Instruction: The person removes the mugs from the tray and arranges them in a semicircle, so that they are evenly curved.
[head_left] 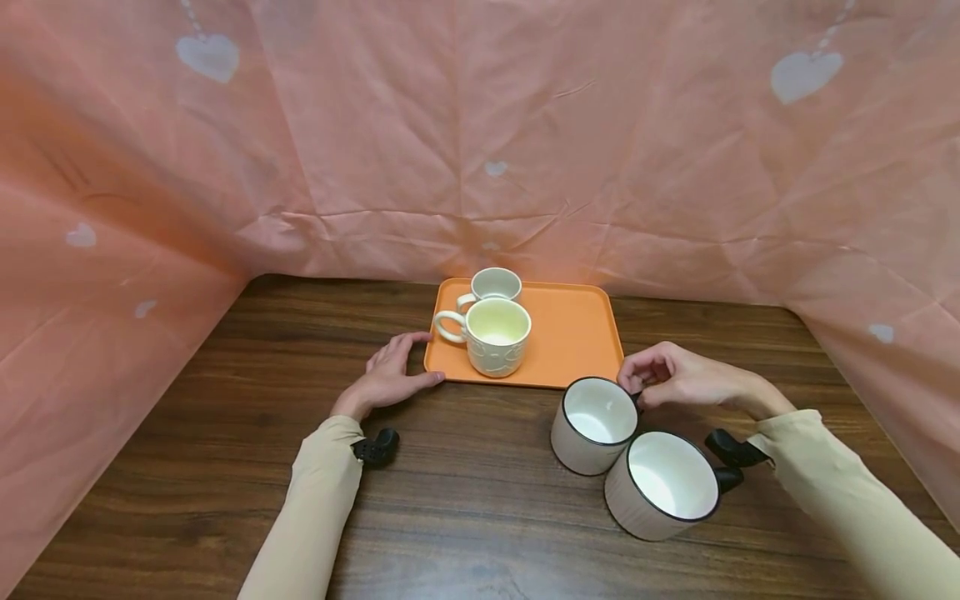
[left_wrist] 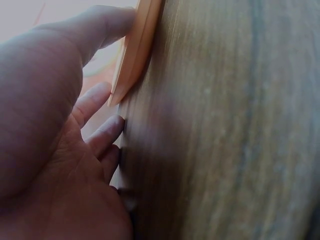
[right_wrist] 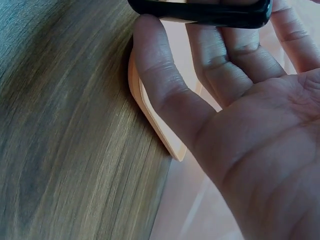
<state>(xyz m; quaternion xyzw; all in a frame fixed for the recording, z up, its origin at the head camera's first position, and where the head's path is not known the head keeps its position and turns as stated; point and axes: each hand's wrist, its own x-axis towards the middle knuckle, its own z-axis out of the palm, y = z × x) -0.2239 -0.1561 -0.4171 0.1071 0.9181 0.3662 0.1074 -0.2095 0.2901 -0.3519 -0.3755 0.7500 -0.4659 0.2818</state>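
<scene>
My right hand (head_left: 678, 379) pinches the black handle (right_wrist: 220, 14) of a white mug with a black rim (head_left: 592, 433), thumb on one side and fingers on the other. Right beside it, nearer me, stands a second black-rimmed mug (head_left: 652, 500), its handle pointing right. At the front left corner of the orange tray (head_left: 573, 333), my left hand (head_left: 386, 375) lies with fingers extended, its thumb (left_wrist: 107, 25) against the tray's edge. Upright on the tray's left half are a cream mug with a raised pattern (head_left: 495, 354) and, behind it, a pale mug (head_left: 497, 283), both handles to the left.
The dark wooden table (head_left: 465, 500) carries everything. Behind it and along both sides hangs a pink cloth (head_left: 390, 133) with white hearts. Black straps circle both wrists, and the right one's black mount (head_left: 735, 448) sits near the second mug's handle.
</scene>
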